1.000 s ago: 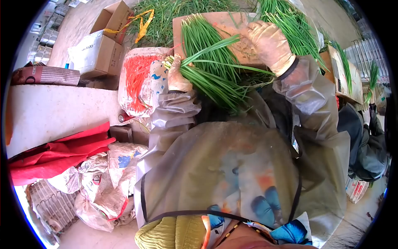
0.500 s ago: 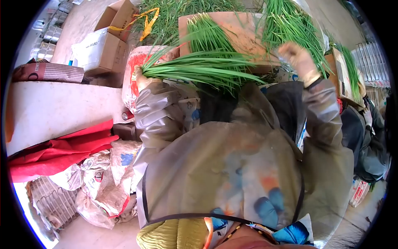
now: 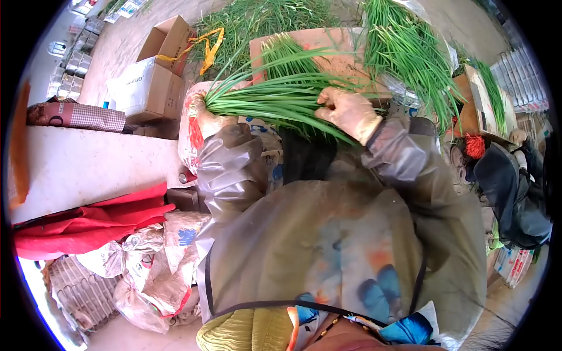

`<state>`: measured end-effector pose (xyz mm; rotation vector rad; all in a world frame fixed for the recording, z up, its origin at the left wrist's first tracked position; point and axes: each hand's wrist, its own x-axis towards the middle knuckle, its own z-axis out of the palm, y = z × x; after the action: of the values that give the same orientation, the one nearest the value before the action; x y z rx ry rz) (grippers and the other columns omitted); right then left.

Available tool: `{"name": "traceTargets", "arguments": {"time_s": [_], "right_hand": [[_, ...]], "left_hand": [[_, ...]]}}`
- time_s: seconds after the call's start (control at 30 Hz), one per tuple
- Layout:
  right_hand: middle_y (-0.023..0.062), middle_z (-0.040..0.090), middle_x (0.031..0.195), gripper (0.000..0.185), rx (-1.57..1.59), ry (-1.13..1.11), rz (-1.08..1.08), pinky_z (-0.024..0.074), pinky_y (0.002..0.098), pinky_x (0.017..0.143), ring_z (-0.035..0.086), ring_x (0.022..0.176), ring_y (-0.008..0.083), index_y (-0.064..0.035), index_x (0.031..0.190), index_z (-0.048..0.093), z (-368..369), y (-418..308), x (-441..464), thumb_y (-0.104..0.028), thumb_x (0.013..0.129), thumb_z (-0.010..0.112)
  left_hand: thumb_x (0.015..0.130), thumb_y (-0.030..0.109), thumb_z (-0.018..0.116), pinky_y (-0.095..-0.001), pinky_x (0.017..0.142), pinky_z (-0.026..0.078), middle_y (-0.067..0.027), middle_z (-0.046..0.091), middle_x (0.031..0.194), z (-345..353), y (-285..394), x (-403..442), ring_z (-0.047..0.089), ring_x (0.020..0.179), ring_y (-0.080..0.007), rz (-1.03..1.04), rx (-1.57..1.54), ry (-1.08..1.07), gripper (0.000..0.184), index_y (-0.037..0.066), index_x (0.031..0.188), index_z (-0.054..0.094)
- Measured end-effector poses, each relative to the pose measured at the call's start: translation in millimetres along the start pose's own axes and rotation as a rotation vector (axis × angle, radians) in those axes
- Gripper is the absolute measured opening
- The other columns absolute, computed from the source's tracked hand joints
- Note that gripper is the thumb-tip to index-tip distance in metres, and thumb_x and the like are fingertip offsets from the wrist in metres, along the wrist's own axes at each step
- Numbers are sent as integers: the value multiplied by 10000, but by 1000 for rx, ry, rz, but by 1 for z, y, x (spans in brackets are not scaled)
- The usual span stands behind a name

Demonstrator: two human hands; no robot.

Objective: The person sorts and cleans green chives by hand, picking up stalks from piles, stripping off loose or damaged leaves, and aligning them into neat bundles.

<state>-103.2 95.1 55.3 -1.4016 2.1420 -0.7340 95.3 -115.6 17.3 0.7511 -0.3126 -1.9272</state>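
Observation:
My left hand (image 3: 208,117), gloved, is closed round the stem end of a bunch of green chives (image 3: 263,99). The long leaves fan out to the right across my lap. At the leafy end, my gloved right hand (image 3: 351,114) has its fingers curled in on some of the leaves. Behind the bunch, a pile of chives (image 3: 287,55) lies on a brown board (image 3: 345,50), pale ends pointing away from me. A larger heap of chives (image 3: 404,52) is at the right of the board.
Loose green leaves (image 3: 257,23) cover the floor beyond the board. Cardboard boxes (image 3: 158,88) stand at the left, near a white tabletop (image 3: 105,158) with a red cloth (image 3: 99,219). Plastic sacks (image 3: 158,275) lie below. A co-worker in dark clothing (image 3: 509,193) sits at the right.
My right hand has come left and down from beside the large heap to the leaves of the held bunch, closing on them. My left hand keeps its grip on the stems.

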Motion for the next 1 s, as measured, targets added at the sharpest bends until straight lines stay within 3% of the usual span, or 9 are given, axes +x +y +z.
{"name": "traceTargets", "arguments": {"time_s": [0.2,0.3,0.37,0.63,0.7,0.77,0.93,0.97,1.0], "right_hand": [[87,618,857,344,341,66,-78,445,293,724,580,785,187,-48,952,579,26,-8,18,-239,707,724],[97,627,841,352,520,43,-84,453,335,697,592,747,238,-75,961,586,33,-3,23,-301,720,709],[94,623,819,301,501,-10,-68,453,332,688,592,743,243,-84,967,587,36,1,28,-289,765,674],[96,595,744,58,-595,270,-483,469,377,582,599,716,282,-109,840,547,-34,-43,13,-139,792,564],[103,586,722,81,-839,436,-528,471,361,570,598,692,268,-108,855,557,-64,-47,15,-180,831,531],[77,612,754,126,-410,651,-799,465,335,554,571,613,215,-90,883,574,-92,-26,28,-210,848,559],[81,583,711,180,412,-153,-7,458,224,582,532,601,114,-92,839,589,-111,30,5,-271,827,605],[61,614,785,144,348,-334,5,486,279,674,601,720,191,-71,951,590,-97,55,4,-124,817,595],[91,625,812,263,-442,-148,-324,494,316,723,605,770,274,-75,1009,579,-71,98,3,-98,751,630]], "left_hand": [[909,417,428,-521,892,410,-59,590,1007,26,-4,-34,529,970,-324,-82,-44,-68,333,116,922,569],[906,422,427,-503,914,402,-90,570,1070,33,-4,-31,521,991,-337,-210,157,225,355,100,1006,537],[907,399,427,-491,926,399,-126,549,1107,-9,-13,7,519,1003,-331,-279,-63,-37,386,66,1087,502],[801,183,665,-286,636,490,-26,548,728,3,-60,-30,550,645,-175,418,327,-164,185,62,821,526],[798,183,666,-292,635,492,-27,551,728,-12,-63,-17,551,645,-172,274,200,-83,181,67,821,529],[832,279,607,-421,721,492,-117,595,784,-61,-59,22,584,717,-287,121,54,-85,267,28,846,514],[880,292,519,-436,794,470,-115,583,896,-71,-31,23,572,813,-260,77,-8,-15,272,34,965,503],[876,314,523,-437,825,457,-114,585,948,-74,-26,27,564,862,-264,116,75,-1,300,38,992,515],[871,336,526,-438,856,444,-114,586,999,-77,-21,30,556,911,-268,153,156,15,329,42,1019,527]]}}
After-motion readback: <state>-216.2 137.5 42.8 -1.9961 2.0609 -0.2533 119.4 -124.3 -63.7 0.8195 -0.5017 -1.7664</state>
